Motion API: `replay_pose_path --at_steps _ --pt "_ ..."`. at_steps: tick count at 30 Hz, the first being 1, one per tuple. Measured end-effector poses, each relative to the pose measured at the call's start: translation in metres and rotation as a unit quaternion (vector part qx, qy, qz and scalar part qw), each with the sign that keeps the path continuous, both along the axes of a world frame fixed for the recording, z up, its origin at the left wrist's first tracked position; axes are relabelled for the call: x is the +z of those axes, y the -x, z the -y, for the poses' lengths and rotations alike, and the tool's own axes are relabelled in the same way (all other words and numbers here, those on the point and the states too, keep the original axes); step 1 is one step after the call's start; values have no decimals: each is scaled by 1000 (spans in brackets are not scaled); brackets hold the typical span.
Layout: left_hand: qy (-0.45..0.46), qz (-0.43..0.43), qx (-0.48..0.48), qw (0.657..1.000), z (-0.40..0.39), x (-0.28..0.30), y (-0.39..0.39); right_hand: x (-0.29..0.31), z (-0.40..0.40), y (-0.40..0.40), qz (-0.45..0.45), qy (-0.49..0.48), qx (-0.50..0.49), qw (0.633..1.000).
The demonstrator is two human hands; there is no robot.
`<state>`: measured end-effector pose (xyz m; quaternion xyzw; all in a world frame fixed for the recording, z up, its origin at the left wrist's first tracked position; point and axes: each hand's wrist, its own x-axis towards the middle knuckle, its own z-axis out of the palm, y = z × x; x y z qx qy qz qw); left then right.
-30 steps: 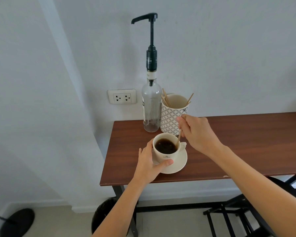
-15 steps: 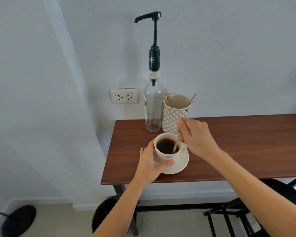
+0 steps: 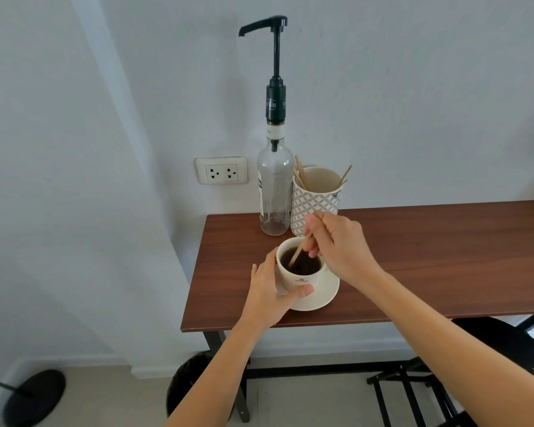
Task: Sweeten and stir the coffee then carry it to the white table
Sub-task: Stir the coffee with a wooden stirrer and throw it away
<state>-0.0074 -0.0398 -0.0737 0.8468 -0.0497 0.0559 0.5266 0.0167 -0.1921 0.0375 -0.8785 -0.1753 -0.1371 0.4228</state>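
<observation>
Two hands are engaged at the cup, which serves as the reference for all positions below.

- Left hand, nearest side of the cup: grip wrapped around the cup wall, thumb pressed on the front face, fingers round the left side. Risk: loosening this hold while the stick is in the coffee could let the cup slide or tip on its saucer.
- Cup: stands upright on the saucer, on the brown desk, close to the near edge. Coffee level appears fairly high. Risk: vigorous stirring would likely slop liquid over the rim onto saucer and fingers.
- Right hand, right of and slightly above the cup: grip pinching the wooden stirrer between thumb and fingertips; the stick slants down with its tip in the coffee. Risk: levering the stick against the rim could snap it or jolt the cup.
- Carry stage, not yet begun: cup loose on saucer; a one-handed lift may spill.
- Behind the cup: patterned holder with spare sticks, and the pump bottle to its left, both just beyond the right hand. Risk: a knuckle striking either could topple it.
- White table: not in view.
</observation>
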Motion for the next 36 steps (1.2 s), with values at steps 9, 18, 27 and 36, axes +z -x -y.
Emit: replay_pose_path --at_steps 9,18,27,36 --pt "-2 0 1 1000 0 2 1 2 16 -3 71 74 -44 994" --pt "-1 1 1 1000 0 2 1 -2 18 -9 85 68 -80 991" --pt "-4 2 -5 1000 0 2 2 -6 5 -6 36 -12 -63 997" --pt "-5 6 -2 1000 -1 -2 0 -8 7 -5 36 1 -77 996"
